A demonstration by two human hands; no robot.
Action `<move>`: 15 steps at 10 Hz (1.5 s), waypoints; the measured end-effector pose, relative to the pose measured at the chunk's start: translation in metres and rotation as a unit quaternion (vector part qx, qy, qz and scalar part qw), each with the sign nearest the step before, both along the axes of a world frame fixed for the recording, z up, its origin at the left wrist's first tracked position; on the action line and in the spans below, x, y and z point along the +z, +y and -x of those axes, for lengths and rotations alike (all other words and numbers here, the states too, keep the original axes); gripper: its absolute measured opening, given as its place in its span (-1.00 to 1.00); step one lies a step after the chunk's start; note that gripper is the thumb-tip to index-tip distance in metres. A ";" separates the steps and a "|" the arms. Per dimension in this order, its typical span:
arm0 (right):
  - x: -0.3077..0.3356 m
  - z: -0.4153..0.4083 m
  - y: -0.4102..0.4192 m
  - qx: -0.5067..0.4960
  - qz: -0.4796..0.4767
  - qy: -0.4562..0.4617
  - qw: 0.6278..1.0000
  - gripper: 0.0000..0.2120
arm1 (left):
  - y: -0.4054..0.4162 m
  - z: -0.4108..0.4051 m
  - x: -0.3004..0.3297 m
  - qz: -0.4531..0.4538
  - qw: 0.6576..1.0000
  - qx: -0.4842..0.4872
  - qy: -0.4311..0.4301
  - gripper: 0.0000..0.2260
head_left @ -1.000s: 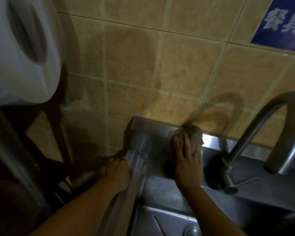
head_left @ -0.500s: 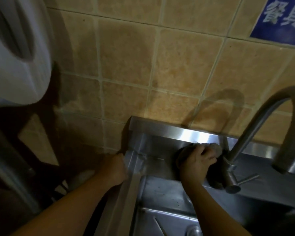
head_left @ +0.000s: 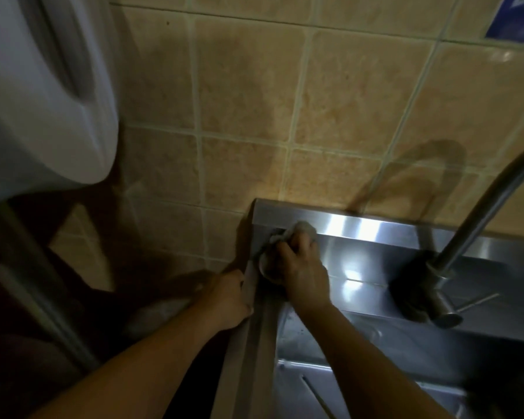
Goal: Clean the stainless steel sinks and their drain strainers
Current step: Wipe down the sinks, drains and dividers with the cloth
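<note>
Right hand [head_left: 300, 275] pressing a grey scrub pad [head_left: 291, 237] into the back left corner of the sink [head_left: 375, 234], fingers curled round the pad. Left hand [head_left: 230, 297] gripping the sink's left rim, fingers hooked over the edge. Likely trouble: knuckles scraping the metal corner, pad slipping from wet fingers, grime missed in dim light. Strainers not clearly visible.

The right hand [head_left: 300, 267] covers most of the scrubbing pad [head_left: 303, 229]; the faucet [head_left: 466, 237] spout runs past the frame's right edge.
</note>
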State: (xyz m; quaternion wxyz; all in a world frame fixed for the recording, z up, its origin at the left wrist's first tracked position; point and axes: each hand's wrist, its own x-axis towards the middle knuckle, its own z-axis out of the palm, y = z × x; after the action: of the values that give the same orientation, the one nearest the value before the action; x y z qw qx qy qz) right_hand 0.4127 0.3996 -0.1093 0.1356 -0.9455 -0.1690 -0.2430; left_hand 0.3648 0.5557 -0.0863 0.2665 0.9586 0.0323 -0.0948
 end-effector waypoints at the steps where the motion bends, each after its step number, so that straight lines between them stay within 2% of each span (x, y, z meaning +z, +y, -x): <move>1: -0.008 0.003 -0.058 -0.063 -0.032 -0.017 0.997 -0.78 | -0.012 -0.002 0.006 -0.033 0.999 -0.013 -0.015 -0.62; 2: -0.005 0.008 -0.107 -0.216 -0.062 -0.009 0.974 -0.84 | -0.022 -0.002 0.005 -0.088 0.996 -0.012 -0.013 -0.64; 3: 0.006 0.021 -0.131 -0.256 -0.043 0.036 0.965 -0.82 | -0.027 -0.001 0.003 -0.131 0.991 -0.019 -0.014 -0.65; 4: 0.008 0.024 -0.136 -0.257 -0.066 0.057 0.962 -0.81 | -0.027 -0.001 0.007 -0.139 0.990 -0.021 -0.013 -0.74; 5: -0.003 0.029 -0.126 -0.274 -0.006 0.156 0.949 -0.69 | -0.026 0.000 0.011 -0.143 0.989 -0.024 -0.013 -0.76; 6: -0.017 0.034 -0.112 -0.260 0.035 0.175 0.949 -0.64 | -0.025 0.002 0.011 -0.135 0.990 -0.030 -0.013 -0.74; 7: -0.014 0.036 -0.082 -0.173 0.120 0.201 0.957 -0.61 | -0.017 0.000 0.006 -0.103 0.994 -0.038 -0.017 -0.69; 8: -0.005 0.037 -0.035 -0.068 0.116 0.164 0.977 -0.72 | -0.003 0.003 0.002 -0.022 1.000 0.005 -0.020 -0.63; 9: 0.007 0.040 0.010 -0.004 0.069 0.122 0.990 -0.82 | 0.011 0.005 -0.002 0.003 0.999 0.039 -0.005 -0.47; 10: 0.008 0.029 0.026 0.016 0.032 0.169 0.985 -0.43 | 0.022 0.006 -0.005 -0.008 0.998 0.054 0.017 -0.43; 11: -0.007 0.036 0.025 0.050 0.027 0.218 0.974 -0.43 | 0.020 0.009 -0.006 -0.007 0.998 0.067 0.018 -0.49; 12: -0.012 0.070 0.034 0.073 -0.034 0.194 0.978 -0.40 | 0.007 0.014 -0.003 0.009 0.997 0.073 -0.006 -0.75; 13: -0.022 0.113 0.037 0.076 -0.164 0.197 0.963 -0.42 | -0.006 0.020 -0.001 0.019 0.996 0.085 -0.011 -0.70; 14: -0.029 0.126 0.031 0.043 -0.223 0.202 0.953 -0.51 | -0.013 0.025 0.001 0.027 0.995 0.091 -0.013 -0.64; 15: -0.026 0.102 0.026 0.014 -0.276 0.241 0.930 -0.63 | -0.018 0.030 0.005 0.021 0.996 0.086 -0.024 -0.70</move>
State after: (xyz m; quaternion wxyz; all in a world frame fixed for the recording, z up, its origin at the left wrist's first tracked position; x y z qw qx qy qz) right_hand 0.3106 0.4254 -0.1354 0.4315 -0.8983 -0.0709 -0.0427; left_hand 0.3350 0.5380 -0.0817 0.2944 0.9485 0.1058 -0.0489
